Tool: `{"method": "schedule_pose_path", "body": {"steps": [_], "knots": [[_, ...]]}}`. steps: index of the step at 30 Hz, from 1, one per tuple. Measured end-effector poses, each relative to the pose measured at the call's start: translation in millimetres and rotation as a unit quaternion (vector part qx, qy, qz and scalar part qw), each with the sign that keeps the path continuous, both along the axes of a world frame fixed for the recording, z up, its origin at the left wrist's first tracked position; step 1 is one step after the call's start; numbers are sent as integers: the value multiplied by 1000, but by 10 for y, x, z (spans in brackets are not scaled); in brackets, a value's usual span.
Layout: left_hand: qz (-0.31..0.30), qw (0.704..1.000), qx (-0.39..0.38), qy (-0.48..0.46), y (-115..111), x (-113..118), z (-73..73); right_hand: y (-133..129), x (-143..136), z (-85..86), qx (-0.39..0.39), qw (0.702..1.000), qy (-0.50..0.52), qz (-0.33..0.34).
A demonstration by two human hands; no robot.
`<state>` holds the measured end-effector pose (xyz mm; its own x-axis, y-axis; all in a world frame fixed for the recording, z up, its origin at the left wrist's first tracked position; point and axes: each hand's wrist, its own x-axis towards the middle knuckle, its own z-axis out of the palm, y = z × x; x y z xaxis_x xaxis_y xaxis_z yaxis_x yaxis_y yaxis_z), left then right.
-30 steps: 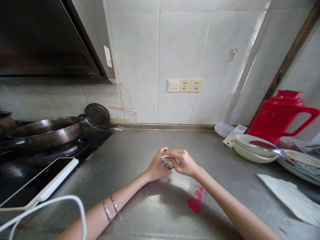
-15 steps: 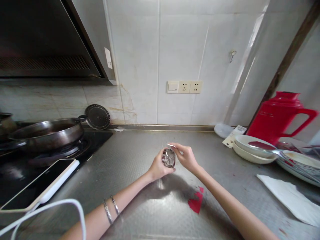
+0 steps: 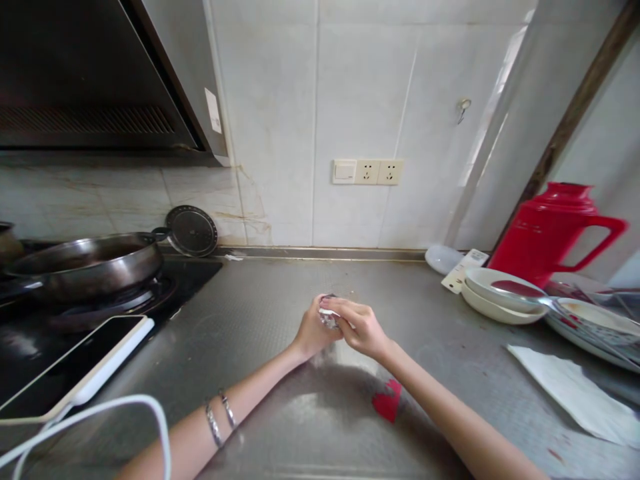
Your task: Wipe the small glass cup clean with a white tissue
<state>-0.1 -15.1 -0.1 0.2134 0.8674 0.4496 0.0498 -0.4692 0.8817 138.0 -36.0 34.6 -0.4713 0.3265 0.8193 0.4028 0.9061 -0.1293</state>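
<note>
My left hand (image 3: 314,335) is wrapped round a small, clear glass object (image 3: 329,321) with dark patches, held above the steel counter (image 3: 270,293). It may be a cup or jar; most of it is behind my fingers. My right hand (image 3: 365,330) is closed on a thin, white, tissue-like piece (image 3: 327,311), pressing it to the glass. Both hands meet at the middle of the counter. Below my right forearm a torn red scrap (image 3: 387,401) lies flat, with the arm's edge close to it.
A steel pan (image 3: 95,267) sits on the stove at left, behind a phone (image 3: 70,367) with a white cable (image 3: 145,401). To the right stand a red thermos (image 3: 545,230), stacked white bowls (image 3: 495,310), a plate (image 3: 585,340) and a white paper sheet (image 3: 570,393).
My right hand has moved left and down onto the glass, bringing the white piece against it. The glass, plainly visible before, is now mostly covered. The view has shifted slightly.
</note>
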Motion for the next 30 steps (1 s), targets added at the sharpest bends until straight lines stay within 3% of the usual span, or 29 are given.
{"method": "schedule_pose_path", "body": {"steps": [6,11,16,22,30], "knots": [[28,999,-8,23,126,-84,-123,-87,-41,-16,20,999,-20,20],[18,1000,-6,18,49,-66,-16,8,86,-2,29,992,109,-65],[11,997,14,69,-102,-16,33,130,156,-1,-37,976,174,-129],[26,998,28,57,-157,16,56,114,120,-48,-76,985,122,-95],[42,997,38,58,-92,-5,47,27,69,-89,42,995,65,-57]]}}
